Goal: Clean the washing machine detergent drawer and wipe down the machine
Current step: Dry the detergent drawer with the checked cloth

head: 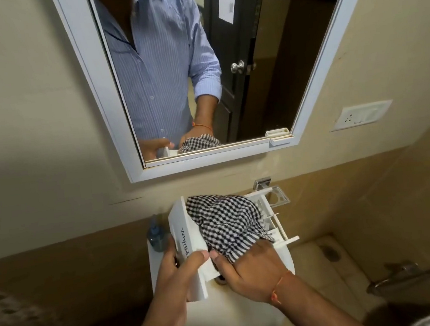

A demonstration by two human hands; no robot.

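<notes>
The white detergent drawer (182, 234) is held over a white wash basin (230, 311), its branded front panel turned to the left. My left hand (178, 269) grips that front panel, thumb on its edge. A black-and-white checked cloth (224, 219) is stuffed into the drawer's compartments, and my right hand (248, 272) holds the cloth's near end against the drawer. White dividers of the drawer (277, 222) show to the right of the cloth. The washing machine is not in view.
A blue bottle (155, 234) stands on the basin's left rim. A white-framed mirror (234, 158) hangs above, reflecting me and a dark door. A chrome holder (274, 194) is on the wall behind the drawer, a socket (361, 115) at right, a metal tap (403, 273) lower right.
</notes>
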